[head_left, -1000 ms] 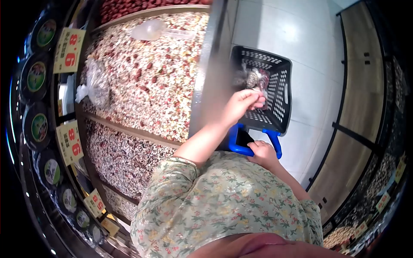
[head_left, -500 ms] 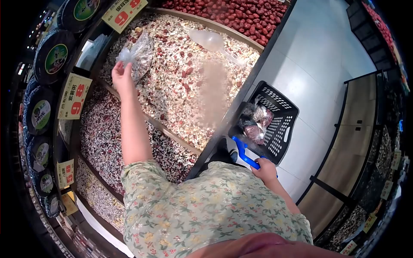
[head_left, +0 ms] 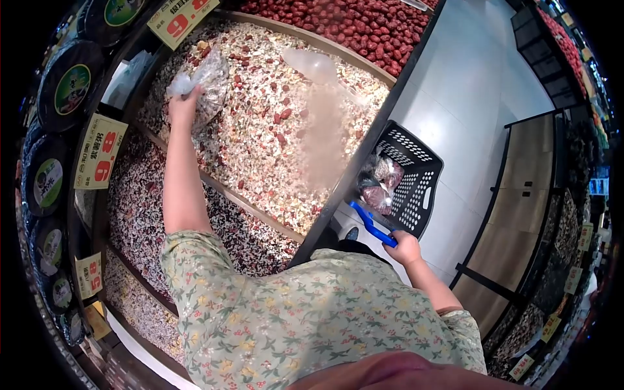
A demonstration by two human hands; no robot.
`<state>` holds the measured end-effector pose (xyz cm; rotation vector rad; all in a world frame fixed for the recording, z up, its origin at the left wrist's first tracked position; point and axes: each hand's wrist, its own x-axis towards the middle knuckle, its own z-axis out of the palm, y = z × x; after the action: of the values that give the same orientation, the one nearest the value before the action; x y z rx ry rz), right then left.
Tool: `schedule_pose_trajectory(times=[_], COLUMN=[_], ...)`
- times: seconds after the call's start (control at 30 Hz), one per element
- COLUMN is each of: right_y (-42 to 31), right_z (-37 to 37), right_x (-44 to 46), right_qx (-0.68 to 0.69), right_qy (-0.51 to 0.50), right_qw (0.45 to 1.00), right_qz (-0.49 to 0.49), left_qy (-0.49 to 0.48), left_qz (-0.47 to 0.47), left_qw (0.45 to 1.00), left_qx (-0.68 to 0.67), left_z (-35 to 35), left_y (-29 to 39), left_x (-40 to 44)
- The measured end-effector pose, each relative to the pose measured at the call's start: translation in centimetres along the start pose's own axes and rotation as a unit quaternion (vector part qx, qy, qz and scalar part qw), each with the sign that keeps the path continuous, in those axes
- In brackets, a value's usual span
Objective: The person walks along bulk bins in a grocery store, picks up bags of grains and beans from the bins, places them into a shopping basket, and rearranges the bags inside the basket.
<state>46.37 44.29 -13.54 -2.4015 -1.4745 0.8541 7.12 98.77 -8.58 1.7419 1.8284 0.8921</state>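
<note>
My left hand is closed around the gathered neck of a clear plastic bag, filled with what looks like grain mix. The bag rests on a bin of pale mixed grains with red dates, near its far left corner. On the right, my right hand grips the blue handle of a black shopping basket. Inside the basket lie several filled plastic bags. A translucent scoop lies on the grains, partly blurred.
A bin of red dates adjoins at the back, and a darker grain mix is nearer me. Price signs and round dark packages line the left edge. Wooden cabinets stand across the tiled floor.
My left hand has closed more firmly on the bag's neck, its fingers now behind it. The basket has shifted slightly left in view, my right hand slightly right.
</note>
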Motion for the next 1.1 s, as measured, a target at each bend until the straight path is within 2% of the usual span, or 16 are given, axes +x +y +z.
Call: schedule_pose_trajectory(times=[0.1,0.17,0.2,0.3,0.4,0.53,0.6,0.7,0.77,0.83,0.87,0.9,0.97,1.0,1.07,1.1], right_y=[-0.1,-0.3,0.1,0.6,1.5,2.6,3.1,3.4,3.8,3.8,3.9,3.9,4.6,4.9,4.8,4.9], right_z=[-0.7,-1.4,-1.3,-1.8,-1.7,-1.7,-1.7,-2.0,-2.0,-1.8,-1.8,-2.3,-1.7,-1.4,-1.8,-1.9], right_x=[0.5,1.0,1.3,2.2,2.6,3.4,3.5,4.1,4.3,4.4,4.4,4.4,4.4,4.5,4.3,4.3], right_qx=[0.002,-0.011,-0.005,-0.018,0.0,0.0,0.021,0.014,0.038,0.041,0.037,0.043,0.051,0.056,0.055,0.082], right_qy=[-0.014,-0.035,-0.039,-0.051,-0.035,0.0,0.011,-0.004,0.015,0.023,0.029,0.022,0.024,0.035,-0.005,-0.005], right_qw=[1.0,0.999,0.999,0.998,0.999,0.999,0.999,1.0,0.997,0.997,0.997,0.996,0.996,0.995,0.997,0.995], right_qz=[0.013,0.032,0.037,0.033,0.013,-0.035,-0.042,-0.026,-0.062,-0.062,-0.065,-0.07,-0.07,-0.075,-0.048,-0.054], left_qy=[0.006,0.075,0.093,0.103,0.147,0.075,0.079,0.064,-0.093,-0.264,-0.313,-0.366,-0.416,-0.441,-0.579,-0.551], left_qz=[-0.016,0.058,0.024,0.01,0.089,0.117,0.003,-0.023,0.047,0.076,0.04,0.02,0.004,0.017,0.077,0.225], left_qw=[0.999,0.974,0.976,0.964,0.952,0.942,0.959,0.971,0.924,0.869,0.852,0.835,0.86,0.847,0.786,0.789], left_qx=[-0.03,-0.205,-0.195,-0.245,-0.252,-0.306,-0.272,-0.23,-0.368,-0.412,-0.418,-0.411,-0.296,-0.295,-0.201,-0.15], left_z=[0.4,0.2,-0.3,-1.2,-2.6,-5.5,-6.4,-4.6,-1.9,2.0,4.6,7.4,12.4,15.0,20.0,23.7], left_y=[-1.0,0.7,2.4,3.8,6.5,15.0,18.4,23.9,27.2,28.3,29.2,30.5,32.7,33.8,34.8,33.2], left_x=[0.8,0.0,-0.9,-1.2,-2.6,-7.9,-10.1,-14.1,-17.2,-18.7,-20.1,-21.7,-25.5,-27.6,-30.5,-32.0])
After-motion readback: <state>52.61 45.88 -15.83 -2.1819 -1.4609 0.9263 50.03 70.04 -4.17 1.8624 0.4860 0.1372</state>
